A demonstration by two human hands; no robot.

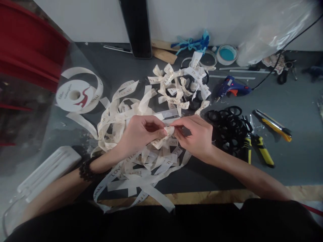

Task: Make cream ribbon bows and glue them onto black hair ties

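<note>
The left hand (141,132) and the right hand (195,134) meet above the middle of the worktop (202,178), with a small folded ribbon (170,131) between them. The left thumb and forefinger are pinched together on its near side, and the right fingers are closed on its upper right edge; the exact fold under the fingertips is too small to make out. The folded ribbon sits just above a loose heap of cream ribbon strips (123,183) printed with dark letters, which spreads under and around both hands, a few ends hanging over the worktop's near edge. A bracelet (87,169) of dark beads circles the left wrist. Beyond the hands lies a cluster of tied bows (168,79), some resting on black rings. Left of the heap, a white spool (72,97) lies on its side with ribbon curling loose around it, and nearer the person is a long white box (49,171). Right of the right hand is a pile of black hair ties (224,131), touching pliers (264,153) with yellow and black handles; a yellow cutter knife (275,124) lies just beside. Behind these rests a blue glue gun (232,87), its cord running up to the right, near some clear sticks (242,71). Along the wall, a dark phone (137,30) leans upright, with blue yarn (195,43) and a tape roll (227,53) to its right.
</note>
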